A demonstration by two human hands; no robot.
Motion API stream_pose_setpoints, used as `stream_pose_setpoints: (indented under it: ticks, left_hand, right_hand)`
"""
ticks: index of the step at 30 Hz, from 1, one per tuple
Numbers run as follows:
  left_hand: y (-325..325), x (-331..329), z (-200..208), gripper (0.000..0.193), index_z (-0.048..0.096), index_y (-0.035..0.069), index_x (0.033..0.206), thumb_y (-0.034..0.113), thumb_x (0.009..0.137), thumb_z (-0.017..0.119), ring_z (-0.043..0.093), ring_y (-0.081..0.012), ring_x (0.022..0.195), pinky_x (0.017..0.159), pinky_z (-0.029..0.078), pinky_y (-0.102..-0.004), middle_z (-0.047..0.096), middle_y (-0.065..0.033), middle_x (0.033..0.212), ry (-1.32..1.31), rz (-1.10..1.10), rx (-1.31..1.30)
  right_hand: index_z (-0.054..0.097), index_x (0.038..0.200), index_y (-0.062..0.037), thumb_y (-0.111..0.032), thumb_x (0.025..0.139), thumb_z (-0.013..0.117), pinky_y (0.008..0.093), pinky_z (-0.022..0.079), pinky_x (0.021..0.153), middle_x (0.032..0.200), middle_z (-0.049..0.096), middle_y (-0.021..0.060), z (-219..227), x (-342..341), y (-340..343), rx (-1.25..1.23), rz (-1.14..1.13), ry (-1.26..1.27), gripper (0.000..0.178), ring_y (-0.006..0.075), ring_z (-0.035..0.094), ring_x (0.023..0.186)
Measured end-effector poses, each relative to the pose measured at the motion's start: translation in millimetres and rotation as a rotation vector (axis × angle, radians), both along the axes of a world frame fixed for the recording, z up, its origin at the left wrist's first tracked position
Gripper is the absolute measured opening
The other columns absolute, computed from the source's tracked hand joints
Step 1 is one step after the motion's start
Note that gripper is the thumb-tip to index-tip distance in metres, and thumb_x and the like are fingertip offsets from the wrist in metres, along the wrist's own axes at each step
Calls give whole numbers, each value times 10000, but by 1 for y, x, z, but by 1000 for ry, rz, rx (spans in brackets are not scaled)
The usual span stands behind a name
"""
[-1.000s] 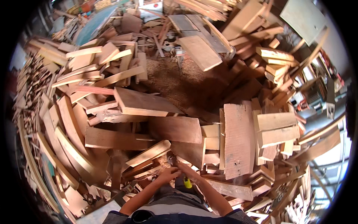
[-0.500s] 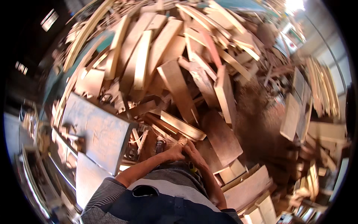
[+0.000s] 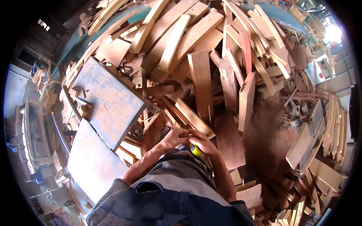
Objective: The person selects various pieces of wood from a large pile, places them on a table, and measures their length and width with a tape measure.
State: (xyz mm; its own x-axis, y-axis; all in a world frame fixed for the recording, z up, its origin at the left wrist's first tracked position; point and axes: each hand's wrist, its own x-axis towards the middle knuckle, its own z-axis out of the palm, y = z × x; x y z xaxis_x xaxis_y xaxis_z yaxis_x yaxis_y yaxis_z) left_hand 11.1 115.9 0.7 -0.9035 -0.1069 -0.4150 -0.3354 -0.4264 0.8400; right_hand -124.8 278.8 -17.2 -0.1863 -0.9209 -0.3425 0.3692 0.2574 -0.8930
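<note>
A: Item one, head view: what is being held?

B: A small yellow object (image 3: pixel 196 150), possibly a tape measure, is being gripped at the picture's centre, just in front of the striped shirt (image 3: pixel 177 177). The right hand (image 3: pixel 203 144) is being closed over it from three o'clock; the left hand (image 3: pixel 174 137) is being pressed against it from nine o'clock, fingers curled, though whether it is actually grasping the object cannot be told.

A: Progress being recorded?

B: Little is being shown as finished. The hands are being kept together at the body, no board is being touched, and no cut or mark is being seen. By judgement, the work is being counted as barely begun.

A: Surroundings being listed?

B: A dust-coated flat panel (image 3: pixel 107 100) is being noted at ten o'clock, a second panel (image 3: pixel 90 162) at eight o'clock. A heap of planks (image 3: pixel 203 49) is being logged at twelve o'clock, and a sawdust patch (image 3: pixel 271 135) at three o'clock.

A: Containers?

B: None are being made out clearly; no bin or box with contents is being entered.
</note>
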Motion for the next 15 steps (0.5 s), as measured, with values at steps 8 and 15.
stream_pose_setpoints:
  ticks: [8, 15]
  left_hand:
    - [18, 4, -53, 223, 684, -7, 1064, 178, 955, 742, 591, -64, 841, 747, 488, -231, 660, 6, 921, -126, -12, -100]
    - [22, -18, -14, 239, 679, -4, 1106, 185, 969, 726, 591, -62, 856, 754, 492, -232, 665, 7, 938, -199, -115, 58]
  right_hand:
    - [594, 1320, 39, -192, 957, 622, 310, 468, 965, 1190, 669, 115, 0, -3, 12, 110, -21, -5, 431, 184, 614, 1094]
    - [546, 1388, 33, -247, 985, 648, 305, 466, 1016, 1278, 635, 122, -10, 3, 40, 134, -191, -238, 501, 186, 597, 1173]
